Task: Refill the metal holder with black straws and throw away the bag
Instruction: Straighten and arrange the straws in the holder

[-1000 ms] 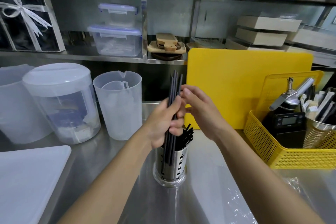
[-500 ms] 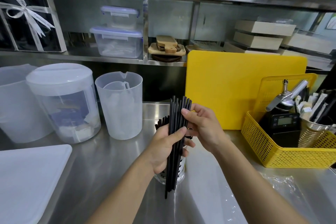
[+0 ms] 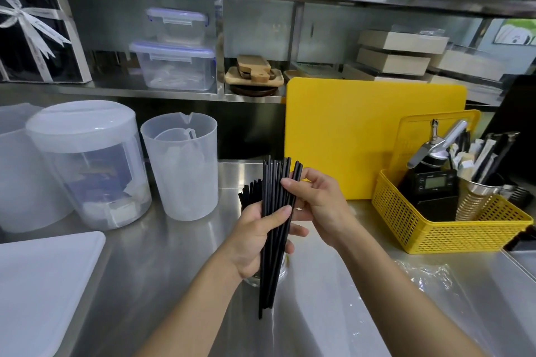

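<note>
jug (image 3: 185,171) left on counter (image 3: 162,255) | left hand (image 3: 255,243) clamped on straws (image 3: 275,229), upright bundle in front of holder (image 3: 282,269) | right hand (image 3: 316,203) pinches bundle's top | bag (image 3: 426,272) flat on counter, right

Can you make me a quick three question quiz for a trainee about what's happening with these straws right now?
1. True or false: the bundle of thin black plastic straws is fully seated in the perforated metal holder.
2. Which of the hands wraps around the middle of the bundle: the left hand or the right hand?
3. Where is the crumpled clear plastic bag? A) in the yellow plastic basket B) on the steel counter, on the person's right C) on the shelf

Key: 1 false, it is held in front of the holder. 2 left. 3 B.
</note>
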The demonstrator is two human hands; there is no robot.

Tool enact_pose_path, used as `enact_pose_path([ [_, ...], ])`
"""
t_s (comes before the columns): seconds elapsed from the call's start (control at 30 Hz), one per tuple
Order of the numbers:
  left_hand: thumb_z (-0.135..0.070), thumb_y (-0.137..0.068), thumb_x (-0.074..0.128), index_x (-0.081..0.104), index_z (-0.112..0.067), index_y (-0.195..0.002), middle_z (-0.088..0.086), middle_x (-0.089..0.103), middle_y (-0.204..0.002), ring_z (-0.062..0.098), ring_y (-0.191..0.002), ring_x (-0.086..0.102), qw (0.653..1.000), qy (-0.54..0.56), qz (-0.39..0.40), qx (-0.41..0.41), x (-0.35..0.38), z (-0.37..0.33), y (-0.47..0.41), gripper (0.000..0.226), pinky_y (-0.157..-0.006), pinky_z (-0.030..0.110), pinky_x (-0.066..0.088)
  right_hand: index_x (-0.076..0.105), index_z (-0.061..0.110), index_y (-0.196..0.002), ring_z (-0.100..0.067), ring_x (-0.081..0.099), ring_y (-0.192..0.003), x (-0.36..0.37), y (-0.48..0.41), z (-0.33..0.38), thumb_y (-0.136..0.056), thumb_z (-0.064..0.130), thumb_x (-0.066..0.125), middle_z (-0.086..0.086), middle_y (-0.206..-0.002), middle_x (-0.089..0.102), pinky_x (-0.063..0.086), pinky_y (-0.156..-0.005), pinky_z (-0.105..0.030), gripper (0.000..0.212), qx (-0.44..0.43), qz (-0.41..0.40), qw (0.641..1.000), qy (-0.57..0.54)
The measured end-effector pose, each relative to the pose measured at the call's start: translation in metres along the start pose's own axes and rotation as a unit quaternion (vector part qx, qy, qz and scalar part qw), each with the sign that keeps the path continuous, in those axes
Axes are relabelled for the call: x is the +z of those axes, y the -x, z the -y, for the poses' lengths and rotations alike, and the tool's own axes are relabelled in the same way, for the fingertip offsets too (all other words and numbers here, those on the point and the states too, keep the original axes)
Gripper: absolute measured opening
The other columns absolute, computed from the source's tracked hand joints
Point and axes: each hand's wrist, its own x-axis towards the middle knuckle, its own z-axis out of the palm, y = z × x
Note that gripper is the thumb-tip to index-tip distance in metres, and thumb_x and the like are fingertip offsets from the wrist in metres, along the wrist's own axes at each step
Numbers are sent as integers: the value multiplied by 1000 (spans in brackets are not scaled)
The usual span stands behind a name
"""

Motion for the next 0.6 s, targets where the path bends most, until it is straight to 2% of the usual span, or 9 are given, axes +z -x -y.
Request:
enact_pose_path([
  [0.1, -15, -81, 58, 60, -8, -102, 10, 71, -84, 15, -63, 63, 1000, 27, 8, -9, -1, 0, 2, 22, -43, 21, 43, 61, 8, -86, -22, 45, -54, 0, 4, 1, -85, 8, 61, -10, -66, 67, 31, -43, -24, 1, -1, 22, 1000, -1],
  [0.17, -15, -81, 58, 61, -8, -103, 11, 71, -85, 15, -64, 63, 1000, 23, 12, -12, -2, 0, 5, 23, -45, 22, 45, 64, 9, -84, -22, 44, -54, 1, 6, 1, -85, 8, 60, -9, -67, 67, 30, -42, -21, 4, -5, 28, 1000, 6],
  [0.27, -15, -83, 55, 59, -5, -109, 11, 73, -91, 18, -73, 68, 1000, 18, 16, -10, -4, 1, 10, 28, -52, 26, 52, 65, 9, -83, -28, 59, -63, 5, 9, 2, -85, 8, 61, -12, -73, 70, 44, -52, -29, 4, -7, 31, 999, 16],
  [0.37, -13, -86, 54, 58, -4, -112, 12, 72, -94, 23, -79, 69, 999, 32, 19, -14, -5, 1, 15, 27, -54, 29, 54, 63, 4, -87, -23, 65, -61, 7, 11, 1, -86, 7, 60, -15, -77, 70, 52, -56, -30, 4, 0, 35, 999, 18],
  [0.43, -12, -86, 57, 58, -5, -108, 9, 72, -91, 20, -72, 67, 1000, 22, 10, -17, -6, 1, 17, 23, -49, 26, 50, 63, 4, -85, -24, 62, -56, 8, 13, 1, -85, 4, 60, -17, -74, 67, 51, -49, -28, 3, 2, 32, 999, 13],
  [0.5, -12, -82, 58, 58, -5, -101, 9, 70, -85, 14, -60, 58, 999, 34, 9, -18, -7, 1, 18, 20, -43, 21, 42, 63, 9, -79, -24, 52, -50, 9, 14, 3, -84, 4, 62, -15, -69, 64, 42, -42, -23, 7, -6, 30, 1000, 3],
  [0.6, -12, -81, 58, 60, -5, -97, 11, 69, -83, 12, -55, 51, 999, 35, 20, -26, -8, 0, 19, 17, -42, 19, 37, 63, 14, -75, -18, 57, -52, 8, 14, 6, -81, 14, 66, -2, -64, 65, 43, -46, -21, 8, -16, 24, 1000, 4],
])
